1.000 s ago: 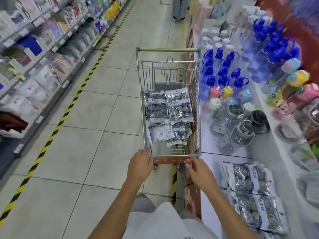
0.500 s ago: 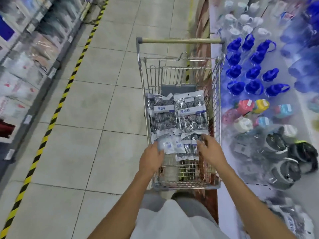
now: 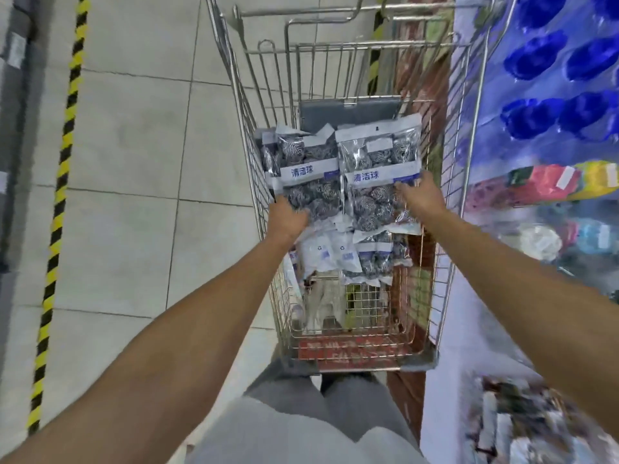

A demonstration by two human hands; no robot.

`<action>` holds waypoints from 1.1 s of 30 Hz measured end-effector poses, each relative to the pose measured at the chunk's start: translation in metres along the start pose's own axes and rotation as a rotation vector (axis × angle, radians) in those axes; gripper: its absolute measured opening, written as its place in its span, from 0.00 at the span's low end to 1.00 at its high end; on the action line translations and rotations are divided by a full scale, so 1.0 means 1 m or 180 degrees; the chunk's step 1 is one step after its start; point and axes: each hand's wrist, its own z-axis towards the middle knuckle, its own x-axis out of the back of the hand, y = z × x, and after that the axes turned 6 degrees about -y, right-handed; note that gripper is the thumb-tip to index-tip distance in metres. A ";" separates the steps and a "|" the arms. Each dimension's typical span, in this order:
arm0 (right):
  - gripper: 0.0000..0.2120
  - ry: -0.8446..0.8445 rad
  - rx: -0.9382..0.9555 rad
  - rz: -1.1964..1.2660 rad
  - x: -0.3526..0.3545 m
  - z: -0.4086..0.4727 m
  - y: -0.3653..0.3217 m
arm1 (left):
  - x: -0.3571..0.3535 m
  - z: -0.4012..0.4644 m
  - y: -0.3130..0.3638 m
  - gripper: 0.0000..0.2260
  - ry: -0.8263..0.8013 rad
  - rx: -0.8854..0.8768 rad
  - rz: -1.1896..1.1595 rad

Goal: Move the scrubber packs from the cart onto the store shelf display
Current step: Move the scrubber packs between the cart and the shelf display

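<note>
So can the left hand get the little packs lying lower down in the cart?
Probably yes. The smaller packs lie uncovered in the cart, just nearer than the left hand, with nothing on top. But that hand already grips a big scrubber pack, so it would need to let go first.

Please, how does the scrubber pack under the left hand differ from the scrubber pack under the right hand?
The left clear steel-wool scrubber pack lies beside the cart's left wire wall; the right clear steel-wool scrubber pack lies nearer the right wall. The left pack's top is crumpled and folded, the right pack's white header is flat. The left hand holds the left pack at its lower edge; the right hand touches the right pack's side. Both carry the same blue-lettered white band.
</note>
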 end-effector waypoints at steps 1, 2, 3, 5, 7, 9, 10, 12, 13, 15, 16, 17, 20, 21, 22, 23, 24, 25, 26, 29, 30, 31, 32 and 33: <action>0.26 0.0021 -0.0038 -0.0056 0.000 0.012 0.000 | 0.000 0.009 0.003 0.24 0.0000 0.0095 -0.0088; 0.26 0.0046 -0.0001 -0.0153 0.000 0.024 0.001 | -0.002 0.019 0.004 0.26 -0.0004 0.0180 -0.0157; 0.27 0.0048 0.0067 -0.0305 0.000 0.034 0.002 | -0.003 0.028 0.004 0.26 -0.0020 0.0236 -0.0177; 0.29 0.0043 0.0137 -0.0471 0.000 0.052 0.006 | -0.006 0.046 0.001 0.24 -0.0054 0.0309 -0.0167; 0.27 0.0070 0.0004 -0.0450 -0.001 0.063 0.009 | -0.009 0.056 -0.002 0.22 -0.0080 0.0389 -0.0177; 0.28 0.0124 -0.0129 -0.0328 -0.003 0.070 0.012 | -0.009 0.062 0.000 0.24 -0.0071 0.0442 -0.0308; 0.28 0.0119 -0.0166 -0.0303 -0.005 0.075 0.015 | -0.009 0.065 0.001 0.25 -0.0075 0.0474 -0.0398; 0.27 -0.0008 -0.0229 -0.0327 -0.010 0.079 0.017 | -0.009 0.070 0.005 0.26 -0.0106 0.0510 -0.0587; 0.26 -0.0090 -0.0239 -0.0352 -0.014 0.080 0.018 | -0.010 0.072 0.006 0.27 -0.0122 0.0525 -0.0702; 0.23 -0.0276 -0.0299 -0.0256 -0.022 0.087 0.024 | -0.015 0.076 0.008 0.28 -0.0172 0.0567 -0.0820; 0.23 -0.0374 -0.0331 -0.0144 -0.025 0.090 0.026 | -0.017 0.077 0.009 0.27 -0.0215 0.0580 -0.0841; 0.22 -0.0474 -0.0371 -0.0081 -0.027 0.090 0.027 | -0.018 0.076 0.012 0.25 -0.0228 0.0588 -0.0846; 0.22 -0.0562 -0.0266 0.0039 -0.028 0.087 0.030 | -0.020 0.079 0.013 0.20 -0.0110 0.0591 -0.0842; 0.22 -0.0570 -0.0188 0.0120 -0.026 0.081 0.030 | -0.019 0.076 0.013 0.20 -0.0079 0.0548 -0.0884; 0.22 -0.0605 -0.0111 0.0211 -0.024 0.077 0.033 | -0.018 0.074 0.013 0.19 -0.0057 0.0496 -0.0952; 0.22 -0.0670 -0.0035 0.0253 -0.021 0.070 0.036 | -0.015 0.069 0.014 0.18 -0.0067 0.0443 -0.0996; 0.22 -0.0750 0.0052 0.0297 -0.017 0.064 0.039 | -0.014 0.063 0.015 0.17 -0.0103 0.0387 -0.1034; 0.22 -0.0837 0.0125 0.0324 -0.013 0.057 0.043 | -0.012 0.057 0.017 0.16 -0.0164 0.0308 -0.1099; 0.24 -0.0898 0.0190 0.0375 -0.010 0.049 0.045 | -0.010 0.049 0.018 0.16 -0.0238 0.0259 -0.1184; 0.27 -0.0829 0.0238 0.0639 -0.002 0.020 0.049 | -0.006 0.018 0.020 0.19 -0.0427 0.0218 -0.1504; 0.27 -0.0763 0.0225 0.0833 0.002 0.009 0.049 | -0.004 0.007 0.019 0.21 -0.0469 0.0202 -0.1516; 0.27 -0.0711 0.0195 0.1041 0.005 -0.003 0.049 | -0.002 -0.005 0.020 0.21 -0.0502 0.0185 -0.1539; 0.26 -0.0682 0.0181 0.1240 0.010 -0.016 0.049 | 0.001 -0.015 0.018 0.22 -0.0533 0.0147 -0.1559; 0.26 -0.0668 0.0170 0.1387 0.014 -0.029 0.050 | 0.005 -0.027 0.019 0.22 -0.0540 0.0093 -0.1585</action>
